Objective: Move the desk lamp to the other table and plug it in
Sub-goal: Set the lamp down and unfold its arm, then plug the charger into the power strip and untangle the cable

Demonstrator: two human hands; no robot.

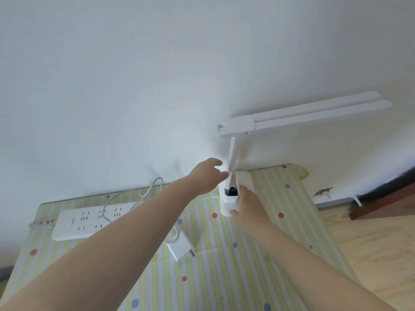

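Left hand [205, 176] pinches the desk lamp [231, 167] stem, right hand [248, 206] grips its base — top-heavy, likely light.

Desk lamps: one [233, 182]
Power strips: one [89, 221]
Plug adapters: one [180, 249]
Hands: two, left hand [205, 177], right hand [249, 209]
Tables: one [224, 277]

A plain white wall [134, 75] stands behind the table [224, 277], which carries a striped, dotted cloth. At the right, light wooden floor [370, 243] meets a dark baseboard [332, 202].
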